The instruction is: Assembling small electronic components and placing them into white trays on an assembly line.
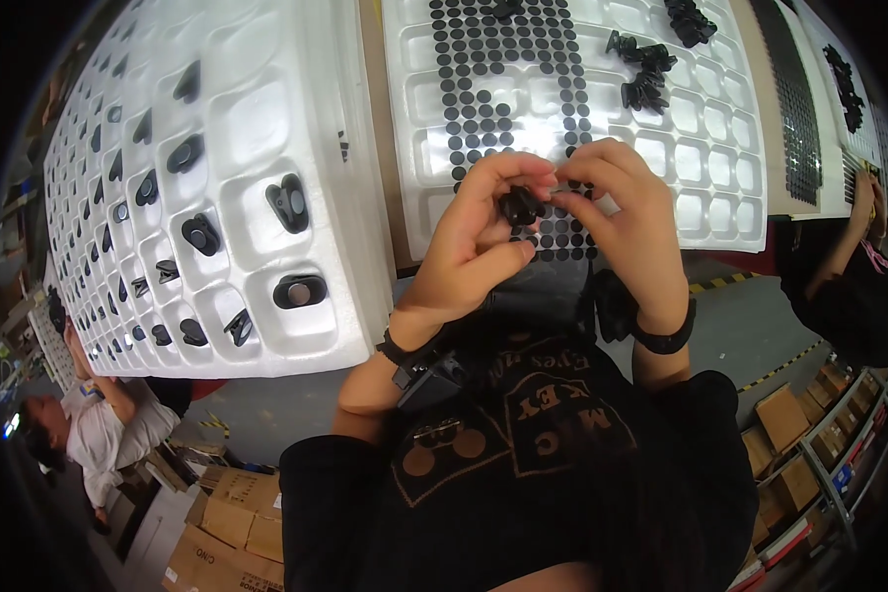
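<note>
My left hand is closed around a small black plastic clip, held above the near end of a sheet of round black stickers. Thumb and forefinger of my right hand are pinched together right beside the clip; whatever is between them is too small to make out. Some stickers are gone from the middle of the sheet, leaving a pale gap. Beneath the sheet lies a white moulded tray with square pockets. Loose black clips sit in small heaps on its right half.
At left, a stack of white foam trays has black clips in many pockets, one clip with a round grey face. More sticker sheets lie at far right. Co-workers sit on both sides. Cardboard boxes stand behind me.
</note>
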`<state>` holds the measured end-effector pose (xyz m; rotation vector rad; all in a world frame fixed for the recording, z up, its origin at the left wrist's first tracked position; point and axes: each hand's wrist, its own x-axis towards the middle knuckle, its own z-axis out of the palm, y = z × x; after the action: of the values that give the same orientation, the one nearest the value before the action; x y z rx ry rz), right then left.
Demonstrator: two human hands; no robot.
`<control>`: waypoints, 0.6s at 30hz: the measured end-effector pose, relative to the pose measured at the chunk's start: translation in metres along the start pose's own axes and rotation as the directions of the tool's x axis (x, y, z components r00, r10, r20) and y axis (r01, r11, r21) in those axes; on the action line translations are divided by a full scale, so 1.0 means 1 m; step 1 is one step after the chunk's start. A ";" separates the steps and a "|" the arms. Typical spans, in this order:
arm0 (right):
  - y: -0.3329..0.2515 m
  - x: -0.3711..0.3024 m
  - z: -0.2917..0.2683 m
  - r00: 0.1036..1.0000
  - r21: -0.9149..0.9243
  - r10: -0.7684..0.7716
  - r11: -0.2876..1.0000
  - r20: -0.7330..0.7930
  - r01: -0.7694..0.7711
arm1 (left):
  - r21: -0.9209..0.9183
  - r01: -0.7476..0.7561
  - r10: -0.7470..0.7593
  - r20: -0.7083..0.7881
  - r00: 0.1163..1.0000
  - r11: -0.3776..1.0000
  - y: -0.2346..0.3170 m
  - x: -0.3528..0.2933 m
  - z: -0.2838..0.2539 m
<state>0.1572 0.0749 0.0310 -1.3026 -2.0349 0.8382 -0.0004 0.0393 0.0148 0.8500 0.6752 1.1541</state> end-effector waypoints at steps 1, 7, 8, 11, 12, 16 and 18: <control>0.001 -0.001 0.002 1.000 0.002 0.002 1.000 0.001 -0.002 | 0.007 -0.002 0.002 0.005 1.000 1.000 -0.002 0.000 -0.001; 0.006 -0.001 0.010 0.993 -0.070 -0.091 0.994 -0.074 0.086 | 0.031 0.005 -0.004 -0.034 0.999 1.000 -0.004 0.004 0.000; 0.006 -0.002 0.011 0.989 -0.081 -0.109 0.992 -0.097 0.101 | -0.030 0.025 -0.027 -0.047 0.999 0.999 -0.003 0.005 0.001; 0.006 -0.004 0.014 0.990 -0.056 -0.095 0.994 -0.107 0.089 | -0.151 0.064 -0.076 -0.072 0.995 0.986 -0.003 0.005 0.000; 0.006 -0.005 0.015 0.990 -0.045 -0.088 0.995 -0.112 0.083 | -0.195 0.062 -0.073 -0.049 0.996 0.979 -0.004 0.005 -0.002; 0.007 -0.004 0.017 0.984 -0.093 -0.149 0.986 -0.100 0.140 | -0.325 0.090 -0.102 -0.018 0.995 0.941 -0.004 0.004 -0.009; 0.006 -0.006 0.017 0.989 -0.113 -0.128 0.987 -0.076 0.119 | -0.413 0.143 -0.176 -0.043 0.983 0.899 -0.003 0.004 -0.009</control>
<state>0.1501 0.0684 0.0143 -1.2331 -2.0952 0.6158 -0.0050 0.0446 0.0075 0.3862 0.5293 1.1306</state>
